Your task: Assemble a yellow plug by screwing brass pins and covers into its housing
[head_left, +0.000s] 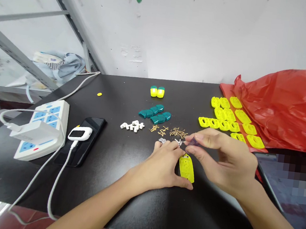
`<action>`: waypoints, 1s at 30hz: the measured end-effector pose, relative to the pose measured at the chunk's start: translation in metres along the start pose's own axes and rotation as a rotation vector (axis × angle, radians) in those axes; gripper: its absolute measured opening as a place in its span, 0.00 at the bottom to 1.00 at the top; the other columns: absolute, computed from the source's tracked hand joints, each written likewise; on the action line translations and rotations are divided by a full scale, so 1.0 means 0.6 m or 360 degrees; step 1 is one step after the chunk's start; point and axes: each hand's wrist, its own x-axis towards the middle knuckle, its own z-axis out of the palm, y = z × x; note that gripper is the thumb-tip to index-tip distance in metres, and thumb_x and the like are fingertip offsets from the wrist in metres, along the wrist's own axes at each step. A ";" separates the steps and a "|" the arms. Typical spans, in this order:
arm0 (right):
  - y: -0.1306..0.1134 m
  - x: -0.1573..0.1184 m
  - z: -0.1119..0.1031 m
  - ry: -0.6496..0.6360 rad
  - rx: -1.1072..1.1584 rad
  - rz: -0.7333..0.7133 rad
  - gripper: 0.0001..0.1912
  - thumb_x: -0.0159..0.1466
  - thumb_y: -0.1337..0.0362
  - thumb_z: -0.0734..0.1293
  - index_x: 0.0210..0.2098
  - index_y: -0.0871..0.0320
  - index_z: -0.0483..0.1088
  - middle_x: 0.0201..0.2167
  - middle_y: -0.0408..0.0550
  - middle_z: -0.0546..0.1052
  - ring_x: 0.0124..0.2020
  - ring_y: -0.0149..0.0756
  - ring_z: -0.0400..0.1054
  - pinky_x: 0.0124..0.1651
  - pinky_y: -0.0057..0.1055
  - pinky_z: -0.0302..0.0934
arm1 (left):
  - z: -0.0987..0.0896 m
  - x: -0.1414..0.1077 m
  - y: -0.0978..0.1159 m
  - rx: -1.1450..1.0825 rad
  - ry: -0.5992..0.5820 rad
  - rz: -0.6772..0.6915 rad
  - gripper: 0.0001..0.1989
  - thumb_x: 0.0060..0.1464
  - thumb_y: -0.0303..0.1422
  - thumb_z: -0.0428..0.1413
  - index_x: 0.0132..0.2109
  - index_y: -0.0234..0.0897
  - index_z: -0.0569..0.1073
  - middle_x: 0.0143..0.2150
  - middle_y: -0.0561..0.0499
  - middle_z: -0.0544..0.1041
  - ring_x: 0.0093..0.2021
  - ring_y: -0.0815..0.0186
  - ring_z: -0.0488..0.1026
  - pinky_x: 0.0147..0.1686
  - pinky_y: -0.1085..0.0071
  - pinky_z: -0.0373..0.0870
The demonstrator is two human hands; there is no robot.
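Head view, and the oblong yellow plastic shell lies between the hands, long axis running near to far, the left hand closer, bracketing it with thumb and fingers, while the right hand pinches a small purplish handle by its far end!

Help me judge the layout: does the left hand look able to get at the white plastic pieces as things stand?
Probably yes: the white plastic pieces lie ahead and to the left of the left hand, with nothing visible in the way. It would likely need to release the yellow shell first.
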 end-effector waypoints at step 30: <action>-0.012 0.008 0.000 -0.0023 -0.0004 -0.0118 0.14 0.59 0.76 0.74 0.40 0.53 0.74 0.34 0.46 0.80 0.32 0.37 0.77 0.32 0.34 0.73 | 0.005 -0.002 -0.004 0.0035 0.0031 0.0031 0.32 0.46 0.56 0.67 0.50 0.39 0.74 0.49 0.45 0.73 0.50 0.49 0.70 0.49 0.52 0.63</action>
